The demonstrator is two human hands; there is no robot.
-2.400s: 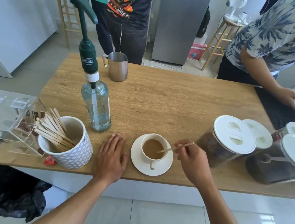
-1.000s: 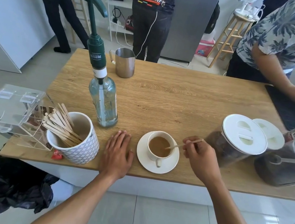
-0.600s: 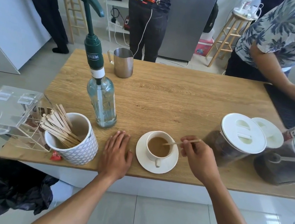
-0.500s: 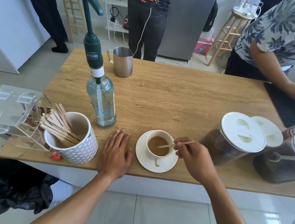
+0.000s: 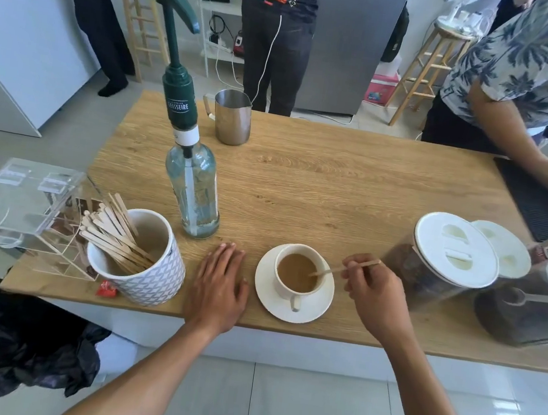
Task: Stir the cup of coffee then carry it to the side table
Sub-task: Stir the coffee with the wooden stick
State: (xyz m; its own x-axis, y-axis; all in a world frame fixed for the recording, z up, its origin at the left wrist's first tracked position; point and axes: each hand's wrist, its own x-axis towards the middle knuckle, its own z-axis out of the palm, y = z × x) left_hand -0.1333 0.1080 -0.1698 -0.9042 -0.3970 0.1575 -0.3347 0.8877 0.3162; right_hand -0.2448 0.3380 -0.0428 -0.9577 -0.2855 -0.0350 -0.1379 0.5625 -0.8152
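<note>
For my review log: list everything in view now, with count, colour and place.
table: one, light wood, centre.
cup: one, white, coffee inside, on saucer.
saucer: one, white, near front edge.
stick: one, pale wood, tip in coffee.
bottle: one, clear, green pump, behind left hand.
mug: one, white patterned, front left, holds spare sticks.
jug: one, steel, far side.
jars: four, white lids, right.
box: one, clear, left edge.
wrapper: one, red, beside mug.
mat: one, black, far right.
bystanders: three, beyond table.
left hand: one, flat on table, left of saucer.
right hand: one, fingers pinch stick.
</note>
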